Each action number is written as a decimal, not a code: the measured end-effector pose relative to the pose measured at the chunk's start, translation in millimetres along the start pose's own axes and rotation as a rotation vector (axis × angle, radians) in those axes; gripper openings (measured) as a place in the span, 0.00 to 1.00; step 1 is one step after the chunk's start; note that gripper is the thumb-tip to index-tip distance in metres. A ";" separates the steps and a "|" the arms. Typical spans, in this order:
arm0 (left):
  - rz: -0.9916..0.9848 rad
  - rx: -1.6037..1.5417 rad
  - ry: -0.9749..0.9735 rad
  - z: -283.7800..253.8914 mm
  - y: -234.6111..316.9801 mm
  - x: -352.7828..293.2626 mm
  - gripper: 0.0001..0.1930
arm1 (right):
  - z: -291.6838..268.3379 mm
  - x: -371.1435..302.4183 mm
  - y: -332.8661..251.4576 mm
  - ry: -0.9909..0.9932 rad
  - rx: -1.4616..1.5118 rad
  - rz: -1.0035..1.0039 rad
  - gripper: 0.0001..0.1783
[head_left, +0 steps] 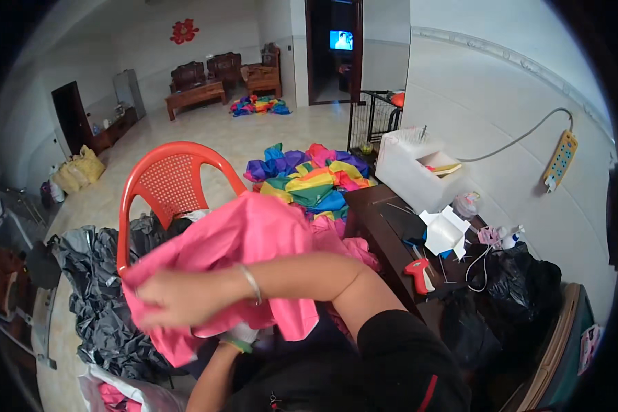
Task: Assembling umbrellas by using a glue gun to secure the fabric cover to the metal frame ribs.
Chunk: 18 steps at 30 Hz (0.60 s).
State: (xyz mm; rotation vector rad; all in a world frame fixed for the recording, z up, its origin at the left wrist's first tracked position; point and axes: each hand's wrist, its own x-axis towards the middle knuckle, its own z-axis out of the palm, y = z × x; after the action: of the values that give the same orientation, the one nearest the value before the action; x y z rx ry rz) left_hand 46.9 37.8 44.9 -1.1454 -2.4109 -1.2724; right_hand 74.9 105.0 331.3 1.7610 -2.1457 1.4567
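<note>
Bright pink fabric point(254, 237), crumpled (loosely bunched) in both hands point(185, 299).

view: single head camera, fisheye, edges bent
position: on the person's head, above the lap
facing: downward and ahead, across the floor point(240, 134)
nearness: forearms close, room far

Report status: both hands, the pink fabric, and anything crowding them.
Right hand crossed over to the left, gripping crumpled pink fabric. Left hand mostly hidden beneath it, grip unclear. Red plastic chair and grey sheeting close behind.
</note>
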 end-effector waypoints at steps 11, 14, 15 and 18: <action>-0.429 -1.407 0.388 -69.8 94.4 -10.9 0.13 | 42.1 -124.5 3.1 -0.470 0.398 0.115 0.20; -0.596 -1.493 0.618 -71.8 113.7 -12.0 0.08 | 70.3 -157.3 50.5 -0.237 0.327 0.505 0.21; -0.598 -1.490 0.617 -68.8 109.8 -16.2 0.08 | 79.1 -160.4 62.4 -0.055 0.330 0.573 0.21; -0.479 0.293 0.040 -51.6 76.9 -55.7 0.11 | 90.9 -169.5 79.7 0.154 0.417 0.647 0.21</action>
State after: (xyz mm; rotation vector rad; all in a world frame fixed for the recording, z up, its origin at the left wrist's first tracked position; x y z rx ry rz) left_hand 130.0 -6.5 98.0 -0.4750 -2.8198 -0.9803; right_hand 123.0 171.6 140.0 0.9788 -2.5980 2.2233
